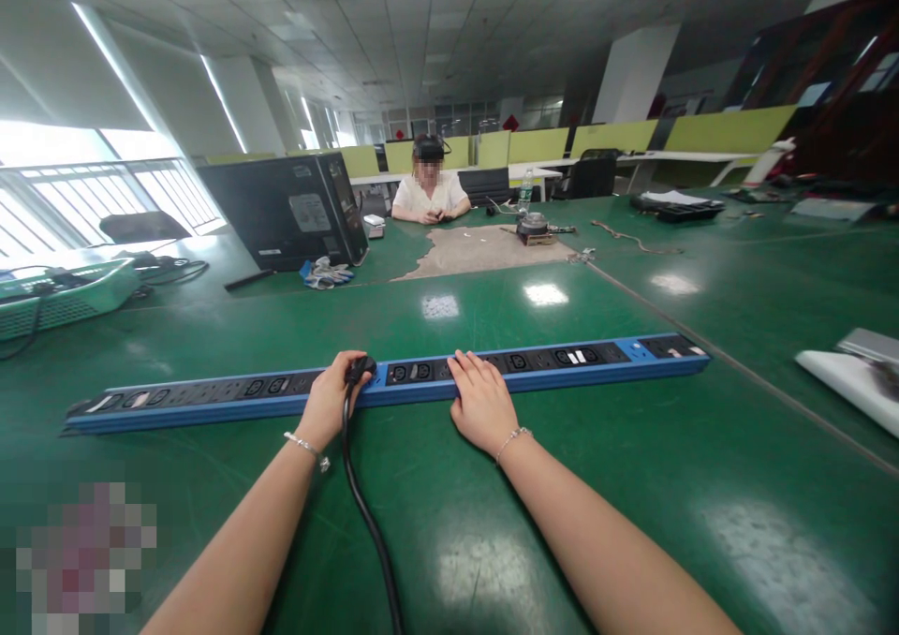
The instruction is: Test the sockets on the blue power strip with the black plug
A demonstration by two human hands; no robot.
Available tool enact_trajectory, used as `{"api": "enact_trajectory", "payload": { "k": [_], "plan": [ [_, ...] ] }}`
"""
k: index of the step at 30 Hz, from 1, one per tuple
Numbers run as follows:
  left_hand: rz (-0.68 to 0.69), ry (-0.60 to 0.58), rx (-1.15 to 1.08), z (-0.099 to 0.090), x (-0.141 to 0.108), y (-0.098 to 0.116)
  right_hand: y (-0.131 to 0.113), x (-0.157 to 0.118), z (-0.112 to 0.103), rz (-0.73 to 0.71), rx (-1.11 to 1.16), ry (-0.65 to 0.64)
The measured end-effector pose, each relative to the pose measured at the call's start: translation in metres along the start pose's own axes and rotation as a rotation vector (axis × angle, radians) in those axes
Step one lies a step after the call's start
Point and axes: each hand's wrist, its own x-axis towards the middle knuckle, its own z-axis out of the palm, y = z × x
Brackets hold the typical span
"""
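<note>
A long blue power strip (421, 391) with black socket panels lies across the green table in front of me. My left hand (331, 393) is closed around a black power plug (361, 367) at the strip's middle. Whether the plug's pins are inside a socket is hidden. From the plug a black cable (365, 504) runs down toward me and out of view. My right hand (484, 401) lies flat on the strip to the right of the plug, fingers stretched over its sockets.
A green basket (70, 305) with cables sits at left, near a black computer case (287, 209) and gloves (326, 273). Another person (430, 195) sits across the table (492, 312). A round metal part (532, 227) and bottle (525, 191) stand at the back; a white object (853, 387) lies right.
</note>
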Motion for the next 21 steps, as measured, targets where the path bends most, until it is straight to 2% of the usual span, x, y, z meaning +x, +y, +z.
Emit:
{"api": "enact_trajectory", "payload": {
  "k": [5,10,21],
  "plan": [
    [0.085,-0.05,0.097,-0.001,-0.002,0.007,0.0,0.0,0.001,-0.008,-0.001,0.004],
    [0.113,-0.087,0.186,-0.002,-0.003,0.011,0.001,0.0,0.002,-0.006,0.003,0.012],
    [0.143,0.07,0.334,0.007,-0.015,0.02,-0.001,0.0,0.003,0.006,-0.004,0.028]
  ]
}}
